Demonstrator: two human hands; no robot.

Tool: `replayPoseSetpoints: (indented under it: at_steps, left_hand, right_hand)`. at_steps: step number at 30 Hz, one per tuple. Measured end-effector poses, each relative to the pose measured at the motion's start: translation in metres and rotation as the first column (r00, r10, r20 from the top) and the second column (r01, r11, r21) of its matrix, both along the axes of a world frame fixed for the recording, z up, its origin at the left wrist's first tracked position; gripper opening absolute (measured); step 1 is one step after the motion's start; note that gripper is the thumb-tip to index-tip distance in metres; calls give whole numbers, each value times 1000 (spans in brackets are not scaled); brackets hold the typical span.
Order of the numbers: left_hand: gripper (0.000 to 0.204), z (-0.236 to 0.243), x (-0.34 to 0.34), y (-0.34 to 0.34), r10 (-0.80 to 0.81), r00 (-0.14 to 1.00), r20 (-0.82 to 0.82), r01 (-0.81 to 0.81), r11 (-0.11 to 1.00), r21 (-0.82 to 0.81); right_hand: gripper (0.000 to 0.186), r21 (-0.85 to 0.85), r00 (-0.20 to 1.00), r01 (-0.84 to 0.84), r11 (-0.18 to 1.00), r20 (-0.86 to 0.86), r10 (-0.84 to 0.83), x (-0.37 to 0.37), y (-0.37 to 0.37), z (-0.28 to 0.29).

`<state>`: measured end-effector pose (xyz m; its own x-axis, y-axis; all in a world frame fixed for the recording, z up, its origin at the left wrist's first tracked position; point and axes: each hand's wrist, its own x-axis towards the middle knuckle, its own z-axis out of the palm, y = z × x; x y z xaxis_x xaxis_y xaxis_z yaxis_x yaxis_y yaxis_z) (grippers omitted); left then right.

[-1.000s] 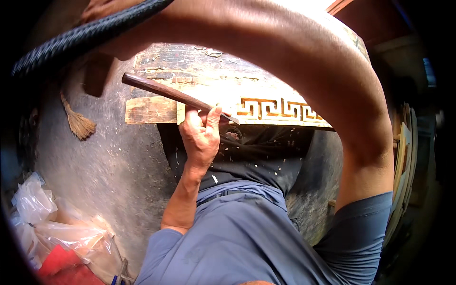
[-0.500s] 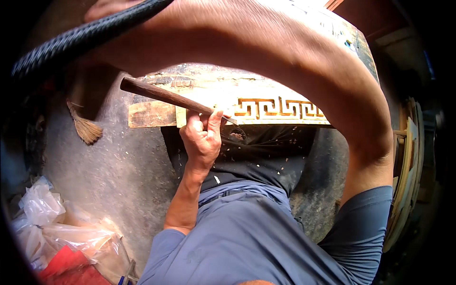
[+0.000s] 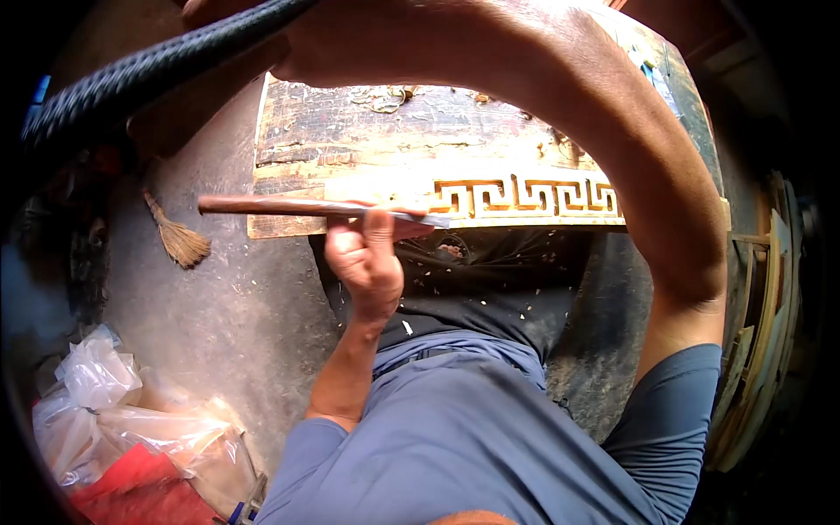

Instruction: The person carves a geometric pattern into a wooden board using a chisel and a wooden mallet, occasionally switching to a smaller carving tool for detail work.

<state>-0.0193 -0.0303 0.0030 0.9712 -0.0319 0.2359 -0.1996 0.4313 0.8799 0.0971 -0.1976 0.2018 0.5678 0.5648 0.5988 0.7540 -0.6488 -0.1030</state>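
My left hand [image 3: 366,262] is closed round a chisel [image 3: 271,206] with a long brown wooden handle and a flat metal blade. The chisel lies nearly level, its blade pointing right at the front edge of a pale wooden board [image 3: 512,220]. Dark, angular key-pattern grooves [image 3: 486,194] are cut into the board right of the blade. My right arm arches across the top of the view to the upper left. There my right hand [image 3: 208,10] is mostly hidden behind a dark braided band [image 3: 166,66]; a shadowed brown shape by it is unclear.
The board lies along the near edge of a worn wooden workbench [image 3: 306,131] with shavings on it. A small straw broom [image 3: 179,236] lies on the floor at left. Clear plastic bags [image 3: 101,376] and red material [image 3: 140,490] lie lower left. Wood strips [image 3: 770,332] stand at right.
The chisel has swung from a slant to nearly level, its handle end dropping and moving left. My right arm has risen, so more of the bench shows beneath it.
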Motion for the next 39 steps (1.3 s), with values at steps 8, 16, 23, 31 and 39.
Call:
replayPoseSetpoints:
  at_steps: [8,16,23,31,39]
  left_hand:
    - [27,-22,3,13,141,990,-28,-125,942,312]
    - [27,-15,3,8,126,992,-19,-108,915,388]
    - [29,-13,6,10,104,995,7,-96,892,442]
    - [25,-13,3,13,98,992,82,-126,850,511]
    - [26,-20,6,14,75,995,62,-97,847,523]
  right_hand:
    - [26,28,999,-37,999,32,36,5,2,-5]
    - [27,34,997,-74,997,36,73,2,6,-9]
    - [27,49,987,-89,995,138,82,8,15,-16]
    - [33,41,994,-108,993,29,107,17,27,-9]
    - [33,-24,998,-68,997,-15,68,15,24,-7]
